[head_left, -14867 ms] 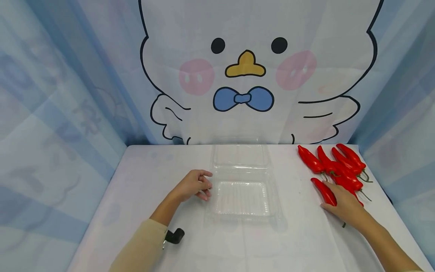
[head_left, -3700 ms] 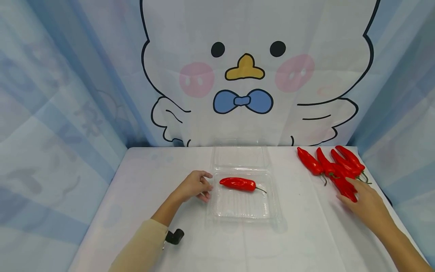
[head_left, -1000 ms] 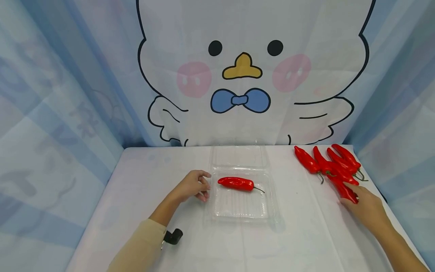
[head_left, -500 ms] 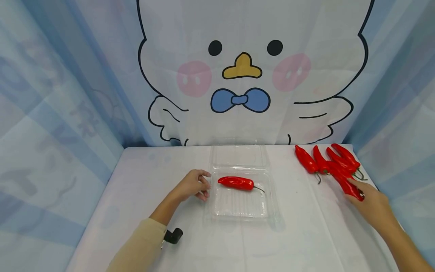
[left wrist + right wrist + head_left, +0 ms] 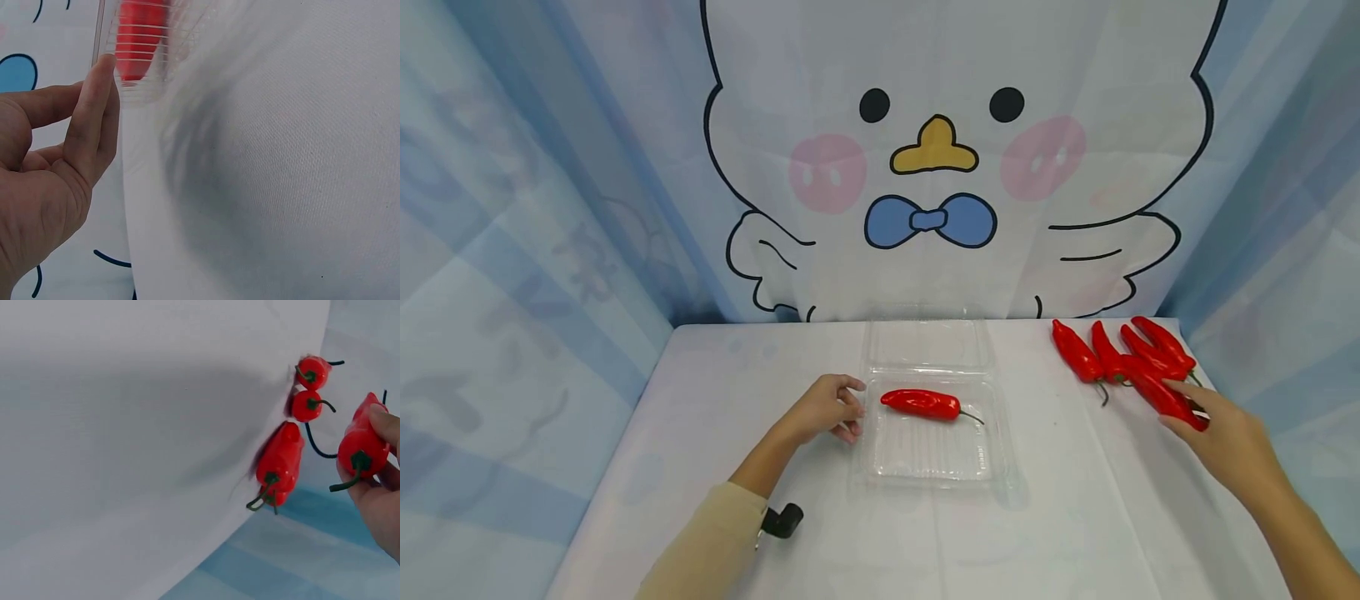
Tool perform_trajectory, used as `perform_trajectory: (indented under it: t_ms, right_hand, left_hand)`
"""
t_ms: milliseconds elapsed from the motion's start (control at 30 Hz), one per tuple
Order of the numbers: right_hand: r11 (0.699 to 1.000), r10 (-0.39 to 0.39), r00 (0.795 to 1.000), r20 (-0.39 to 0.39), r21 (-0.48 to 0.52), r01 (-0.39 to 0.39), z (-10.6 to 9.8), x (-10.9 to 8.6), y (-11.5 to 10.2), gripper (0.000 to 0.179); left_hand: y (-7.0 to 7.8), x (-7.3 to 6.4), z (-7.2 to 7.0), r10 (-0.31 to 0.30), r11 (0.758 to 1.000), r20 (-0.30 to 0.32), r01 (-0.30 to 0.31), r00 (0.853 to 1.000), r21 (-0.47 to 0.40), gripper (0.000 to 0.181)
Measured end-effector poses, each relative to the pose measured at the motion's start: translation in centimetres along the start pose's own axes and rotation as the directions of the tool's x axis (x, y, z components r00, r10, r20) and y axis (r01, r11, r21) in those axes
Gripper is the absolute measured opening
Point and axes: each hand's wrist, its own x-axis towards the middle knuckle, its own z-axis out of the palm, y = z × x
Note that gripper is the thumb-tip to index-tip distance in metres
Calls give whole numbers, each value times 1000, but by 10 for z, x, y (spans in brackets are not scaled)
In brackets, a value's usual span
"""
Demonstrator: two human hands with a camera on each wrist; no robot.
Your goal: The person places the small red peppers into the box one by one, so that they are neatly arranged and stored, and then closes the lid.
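Right hand: thumb and fingers grip the held pepper near its stem end.
Held pepper: between thumb and fingers, body pointing away from the palm toward the other peppers.
Lifting well: likely best raised straight up, gently but firmly, since glossy skin may slip and neighbours may roll.
Left hand: fingers loosely bent by the clear box; contact unclear.
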Motion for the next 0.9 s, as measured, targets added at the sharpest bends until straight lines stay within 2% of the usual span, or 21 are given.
perform_trajectory:
  t_ms: [400, 667, 900]
  right_hand:
    - [995, -101, 995, 6, 21, 101, -5, 12, -37, 74]
    - [974, -197, 980, -24, 105, 199, -1, 21, -57, 69]
    - [961, -259, 966, -24, 93, 260, 3, 26, -72, 69]
  left_hand:
    - [0, 0, 1, -7, 1000, -7, 7, 1000, 13, 46]
    - [-1, 1, 1, -5, 1000, -3, 5, 1000, 7, 46]
    - [-1, 2, 0, -14, 1000, -6, 14, 1000, 17, 47]
